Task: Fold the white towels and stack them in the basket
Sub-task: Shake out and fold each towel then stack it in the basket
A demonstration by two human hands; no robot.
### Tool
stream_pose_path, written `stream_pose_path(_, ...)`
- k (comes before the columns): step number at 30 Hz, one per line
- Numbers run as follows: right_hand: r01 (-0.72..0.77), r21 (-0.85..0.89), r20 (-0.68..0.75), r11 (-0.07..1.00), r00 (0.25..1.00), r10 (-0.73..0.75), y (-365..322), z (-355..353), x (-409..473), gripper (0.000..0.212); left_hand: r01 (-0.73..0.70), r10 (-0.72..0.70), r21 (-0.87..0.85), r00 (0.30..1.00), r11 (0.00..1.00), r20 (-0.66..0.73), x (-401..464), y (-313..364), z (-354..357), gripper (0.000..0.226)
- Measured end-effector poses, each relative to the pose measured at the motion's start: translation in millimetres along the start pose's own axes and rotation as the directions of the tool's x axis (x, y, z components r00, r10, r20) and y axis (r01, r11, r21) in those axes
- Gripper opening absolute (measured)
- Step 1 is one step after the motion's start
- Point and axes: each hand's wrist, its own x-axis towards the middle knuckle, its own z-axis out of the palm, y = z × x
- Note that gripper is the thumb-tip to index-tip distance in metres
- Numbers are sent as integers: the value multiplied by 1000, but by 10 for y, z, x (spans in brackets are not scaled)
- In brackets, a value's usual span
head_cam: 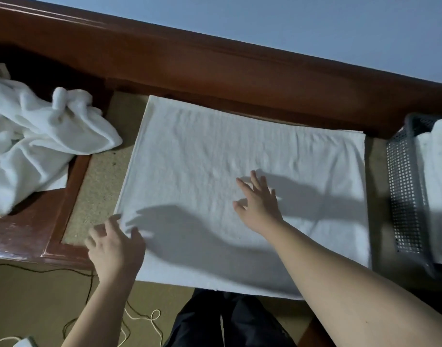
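My right hand (258, 204) lies flat with fingers spread on the white towel (240, 171) laid across the table (22, 231), my left hand (115, 244), fingers loosely apart, at its near-left corner, the basket (405, 196) at the table's right edge.

We count one white towel (240, 171) spread flat, one crumpled heap of white towels (40, 136) at the left whose number we cannot tell, and one grey basket (405, 196) holding folded towels (437, 186). We see two hands: left hand (115, 249), right hand (258, 204).
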Motion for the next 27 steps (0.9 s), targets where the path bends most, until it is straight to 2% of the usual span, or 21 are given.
stream_pose_path(2, -83, 11, -63, 997, 995, 83, 194, -21, -29, 63, -167, 167, 5, 986, 986, 26, -140, 368, 123, 59)
stream_pose_path(4, -178, 46, -164, 983, 969, 183, 442, -92, -45, 60, -323, 322, -13, 942, 946, 93, -281, 752, 281, 70)
stream_pose_path(7, -326, 161, -311, 932, 879, 361, 905, -330, -34, 55, -503, 489, 10, 846, 864, 213, -510, 1331, 557, 84)
stream_pose_path(9, -395, 209, -357, 894, 821, 446, 1220, -561, 8, 53, -617, 577, 47, 759, 786, 302, -668, 1674, 763, 93)
stream_pose_path(12, -487, 273, -402, 829, 725, 559, 1681, -968, 143, 52, -724, 614, 137, 656, 676, 440, -852, 2077, 1053, 103)
stream_pose_path(14, -537, 319, -429, 781, 653, 624, 1991, -1255, 287, 51, -720, 575, 163, 650, 674, 497, -910, 2254, 1198, 111)
stream_pose_path(17, -612, 358, -414, 705, 573, 707, 2477, -1578, 583, 53, -685, 525, 182, 677, 705, 515, -912, 2359, 1319, 115)
stream_pose_path(19, -610, 417, -334, 674, 587, 737, 2727, -1680, 770, 52, -680, 527, 186, 687, 709, 501, -903, 2360, 1346, 116)
stream_pose_path(22, -576, 458, -240, 677, 653, 718, 2933, -1746, 922, 46, -684, 527, 204, 689, 701, 497, -899, 2362, 1352, 116)
stream_pose_path(24, -569, 450, -206, 688, 684, 700, 2989, -1788, 958, 44, -680, 523, 202, 690, 704, 500, -896, 2376, 1356, 116)
stream_pose_path(27, -541, 489, -209, 684, 689, 694, 3010, -1823, 955, 43, -680, 525, 202, 692, 705, 495, -906, 2390, 1342, 118)
